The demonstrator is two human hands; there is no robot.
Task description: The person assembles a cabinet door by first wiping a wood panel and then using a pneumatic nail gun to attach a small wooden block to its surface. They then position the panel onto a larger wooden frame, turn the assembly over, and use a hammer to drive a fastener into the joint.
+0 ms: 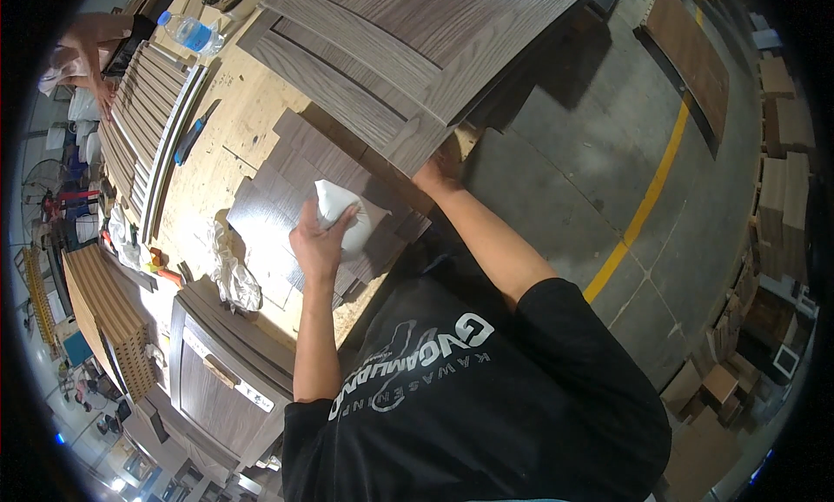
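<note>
My left hand (pixel 320 241) is closed around a smooth, white, soft-looking bundle (pixel 356 234); I cannot tell whether it is folded cloth or a soft bottle. The hand is over a spread of grey-brown wood-grain pieces (pixel 300 159) with stepped edges on the workbench. My right hand (pixel 437 173) grips the near corner of a grey wood-grain cabinet door (pixel 365 124), its fingers partly hidden by the panel. This framed door lies tilted across the far side of the bench, with a second framed section (pixel 434 46) beside it.
On the light wooden bench (pixel 234 119) are a blue utility knife (pixel 195 134), a water bottle (pixel 189 33), a crumpled white cloth (pixel 233 272) and stacked strips (pixel 152 111). Another person's hand (pixel 104 95) touches the strips. Door panels (pixel 230 380) stand at left. A brown board (pixel 686 54) is at right.
</note>
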